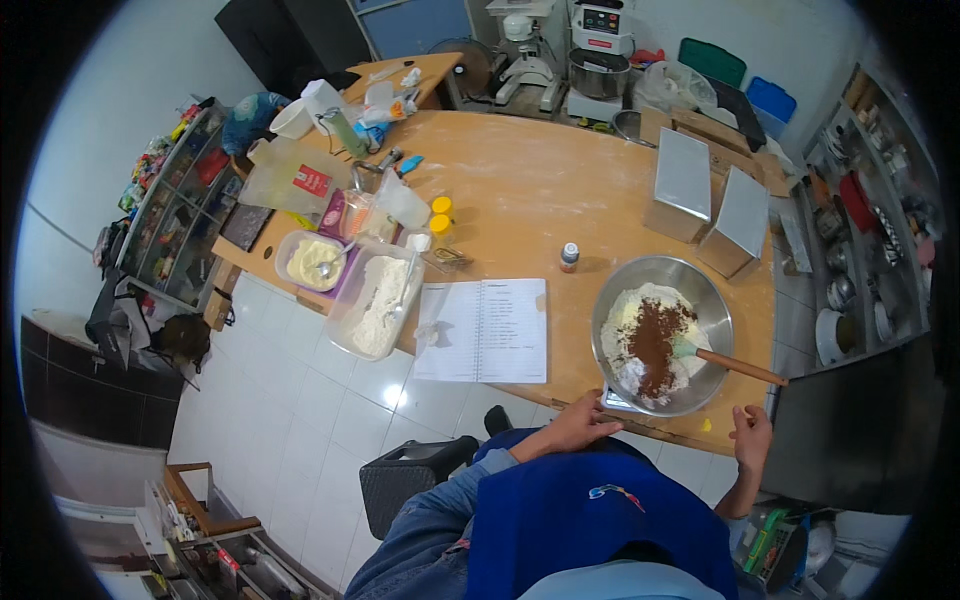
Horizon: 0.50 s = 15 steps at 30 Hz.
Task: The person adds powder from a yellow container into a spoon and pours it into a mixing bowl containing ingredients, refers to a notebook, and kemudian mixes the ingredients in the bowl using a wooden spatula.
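Steel mixing bowl [714, 300] sits at near right of the counter [510, 180], pale powder [622, 312] inside, brown powder [655, 345] heaped on top. Spatula [740, 366] leans in it, green blade in the powder, wooden handle out over the right rim.

Rest, big to small:
- Floor mixer [603, 45] behind the counter: dark button panel, red label below it; print too small to read.
- Yellowish see-through container [280, 180], far left: red label with pale print.
- Two metal tins [680, 190], right, beyond the bowl: no writing visible.
- Plastic tub [345, 335] of white powder, left of the notebook [512, 330]. Notebook lies open; right page has handwritten lines, not legible.
- Left hand [583, 424]: fingers loosely extended, empty, at the counter edge just below the bowl.
- Right hand [752, 437]: half open, fingers loosely bent, nothing visible in it, near the bowl's lower right.
- Small bottle [569, 258], upright, left of the bowl: labelled, too small to read.
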### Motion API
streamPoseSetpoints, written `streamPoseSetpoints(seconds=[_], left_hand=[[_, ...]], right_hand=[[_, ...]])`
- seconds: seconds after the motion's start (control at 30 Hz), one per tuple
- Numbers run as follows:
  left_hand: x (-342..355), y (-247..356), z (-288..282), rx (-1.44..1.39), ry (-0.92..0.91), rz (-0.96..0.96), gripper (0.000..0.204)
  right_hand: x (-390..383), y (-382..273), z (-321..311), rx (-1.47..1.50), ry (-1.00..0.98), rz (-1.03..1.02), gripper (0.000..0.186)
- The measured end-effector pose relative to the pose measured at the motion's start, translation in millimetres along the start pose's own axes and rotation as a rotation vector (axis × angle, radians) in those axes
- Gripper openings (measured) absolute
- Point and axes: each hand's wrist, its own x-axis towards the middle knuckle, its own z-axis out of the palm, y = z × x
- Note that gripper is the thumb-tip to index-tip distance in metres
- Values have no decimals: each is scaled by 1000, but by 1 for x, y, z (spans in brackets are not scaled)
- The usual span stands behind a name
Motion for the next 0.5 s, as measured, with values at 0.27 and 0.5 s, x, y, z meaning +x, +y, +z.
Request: streamPoseSetpoints(seconds=[0.27,0.5], left_hand=[[21,42,6,-823,-169,-272,73],[36,38,16,-910,-74,-319,64]], right_hand=[[30,59,44,-330,-137,-325,46],[7,23,89,13,-479,-331,56]])
